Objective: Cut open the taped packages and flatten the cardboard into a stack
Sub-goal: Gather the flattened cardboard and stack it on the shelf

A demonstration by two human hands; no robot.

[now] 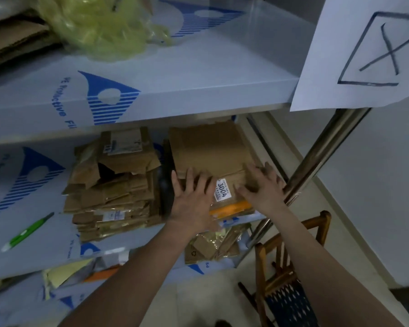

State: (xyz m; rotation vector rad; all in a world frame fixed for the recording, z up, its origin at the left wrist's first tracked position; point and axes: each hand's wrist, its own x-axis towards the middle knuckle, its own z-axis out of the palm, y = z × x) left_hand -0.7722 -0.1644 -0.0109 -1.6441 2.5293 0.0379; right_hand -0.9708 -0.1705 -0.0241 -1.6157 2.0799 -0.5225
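Observation:
A flattened brown cardboard piece with a white "3004" label lies on top of a stack at the right end of the middle shelf. My left hand presses flat on its near left edge with fingers spread. My right hand rests flat on its near right corner, fingers straight. To the left stands a taller pile of flattened cardboard. A green-handled cutter lies on the shelf at the far left, away from both hands.
An upper shelf overhangs the stack, holding a yellow plastic bag and cardboard. A metal shelf post runs just right of my right hand. A wooden chair stands below right. More cardboard and papers lie on the lower shelf.

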